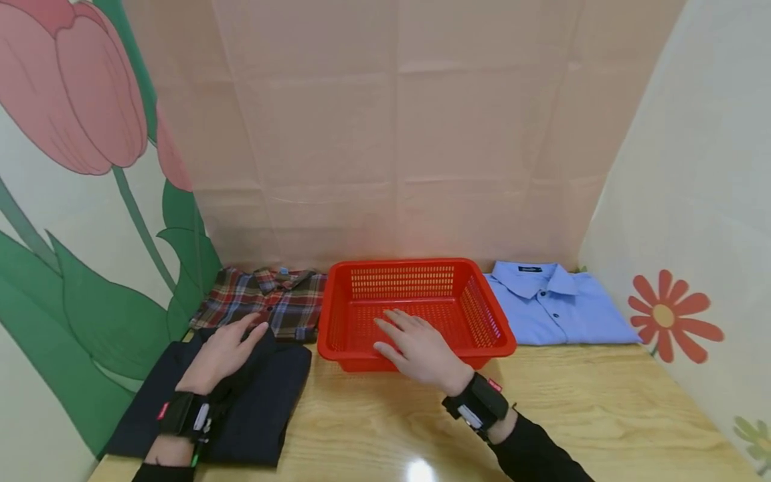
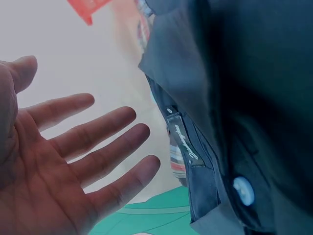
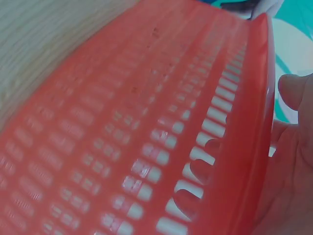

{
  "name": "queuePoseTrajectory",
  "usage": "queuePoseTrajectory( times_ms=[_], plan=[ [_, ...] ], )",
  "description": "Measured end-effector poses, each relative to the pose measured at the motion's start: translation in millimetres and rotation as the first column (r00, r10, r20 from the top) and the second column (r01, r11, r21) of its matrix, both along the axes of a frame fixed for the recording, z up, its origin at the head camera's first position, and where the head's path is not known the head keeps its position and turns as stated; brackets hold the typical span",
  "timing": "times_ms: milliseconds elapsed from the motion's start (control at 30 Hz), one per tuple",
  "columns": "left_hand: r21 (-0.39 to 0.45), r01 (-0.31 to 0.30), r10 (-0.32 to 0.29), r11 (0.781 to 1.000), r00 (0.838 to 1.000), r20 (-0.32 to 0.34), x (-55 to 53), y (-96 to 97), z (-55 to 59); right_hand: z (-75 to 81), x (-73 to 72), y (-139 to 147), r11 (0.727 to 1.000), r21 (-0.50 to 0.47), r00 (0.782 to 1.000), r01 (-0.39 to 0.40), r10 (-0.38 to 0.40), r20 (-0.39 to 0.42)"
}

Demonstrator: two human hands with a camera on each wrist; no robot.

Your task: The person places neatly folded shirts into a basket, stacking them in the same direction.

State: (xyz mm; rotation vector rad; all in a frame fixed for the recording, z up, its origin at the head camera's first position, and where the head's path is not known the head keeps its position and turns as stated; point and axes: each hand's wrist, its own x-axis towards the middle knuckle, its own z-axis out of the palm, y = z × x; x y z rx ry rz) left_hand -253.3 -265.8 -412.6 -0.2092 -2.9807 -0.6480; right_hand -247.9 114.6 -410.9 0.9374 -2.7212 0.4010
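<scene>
My left hand point(image 1: 221, 353) is held over a folded dark navy shirt point(image 1: 271, 402) at the front left of the table. In the left wrist view its fingers point(image 2: 105, 139) are spread and straight, just off the shirt's collar point(image 2: 176, 63), with a label inside and a pale button below. A red plastic basket point(image 1: 397, 265) with slotted walls stands in the middle. Over its near rim reaches my right hand point(image 1: 415, 351), fingers extended and holding nothing. In the right wrist view, fingertips point(image 3: 201, 171) show through the slots of the basket's wall.
Behind the dark shirt lies a folded plaid shirt point(image 1: 295, 311), close to the basket's left side. A folded light blue shirt point(image 1: 557, 314) lies to the basket's right. A beige backdrop point(image 1: 391, 134) rises behind, with flower-printed walls at both sides of the wooden table point(image 1: 373, 428).
</scene>
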Motion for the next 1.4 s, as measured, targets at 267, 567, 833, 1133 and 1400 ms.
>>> queuePoseTrajectory(
  times_ms=[267,567,833,1133,1400],
  plan=[
    [0.017,0.002,-0.002,1.0,1.0,-0.003,4.1,-9.0,-0.7,-0.2,6.2,-25.1,0.998,0.015,0.997,-0.059,0.06,-0.047],
    [0.009,-0.009,0.009,1.0,0.999,0.041,10.0,-19.6,-7.1,-7.0,17.0,-55.6,0.98,0.136,0.948,-0.143,0.175,-0.266],
    [-0.019,-0.032,0.032,0.999,0.999,0.015,16.3,-29.8,-6.7,-10.3,22.7,-79.5,0.947,0.218,0.897,-0.236,0.298,-0.326],
    [-0.061,-0.089,0.089,0.994,0.996,0.0,20.5,-40.6,-5.0,-22.7,26.6,-99.7,0.913,0.292,0.853,-0.285,0.38,-0.357],
    [-0.094,-0.062,0.059,0.994,0.998,-0.037,23.8,-49.7,-6.9,-29.9,38.1,-116.7,0.83,0.465,0.795,-0.308,0.493,-0.353]
  ],
)
